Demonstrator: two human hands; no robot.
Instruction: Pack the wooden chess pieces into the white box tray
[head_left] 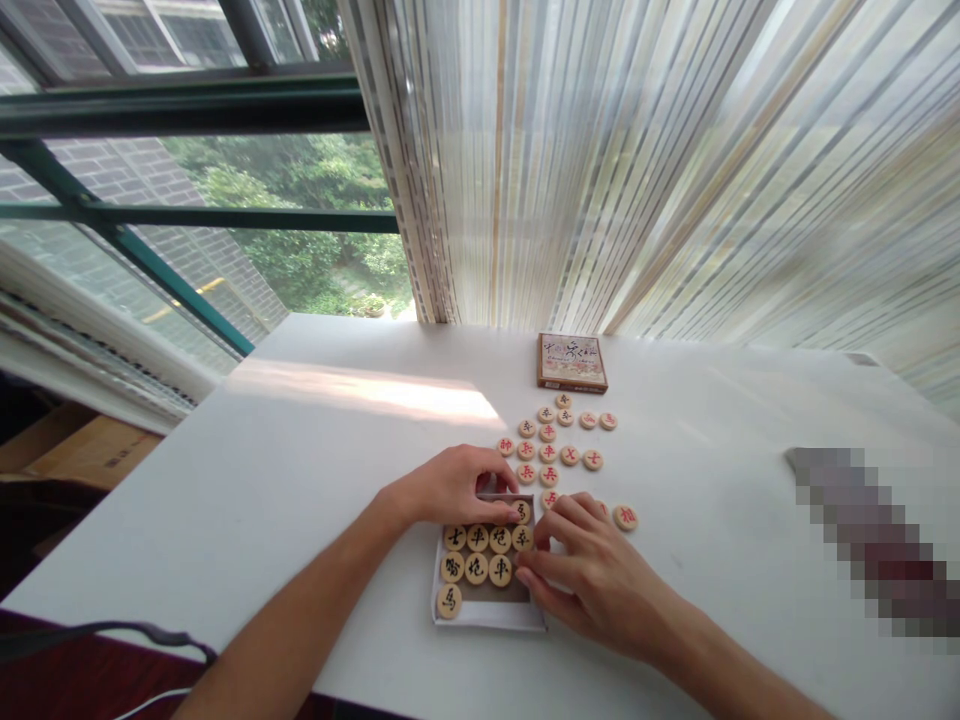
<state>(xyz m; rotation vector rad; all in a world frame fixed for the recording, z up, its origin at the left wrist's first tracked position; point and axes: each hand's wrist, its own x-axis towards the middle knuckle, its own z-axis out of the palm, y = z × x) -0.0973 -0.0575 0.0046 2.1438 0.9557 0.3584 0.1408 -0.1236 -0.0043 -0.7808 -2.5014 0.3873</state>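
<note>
A shallow open box [489,616] lies on the table, holding rows of round wooden Chinese chess pieces with black characters. My left hand [459,484] is curled over its far side, thumb inside by the top row and fingers outside the wall; it covers part of that row. At the box's right side, my right hand [589,560] has its thumb and index finger closed on a mostly hidden Chinese chess piece [522,562], at the end of the third row. One black piece [449,601] sits alone in the near left corner.
Beyond the box lie several loose red-marked pieces [548,453] and a few black ones [546,415]. A printed box lid [572,362] rests at the back of the white table [300,500]. A blurred-out object [877,540] is at right. Curtains [525,180] and a window stand behind.
</note>
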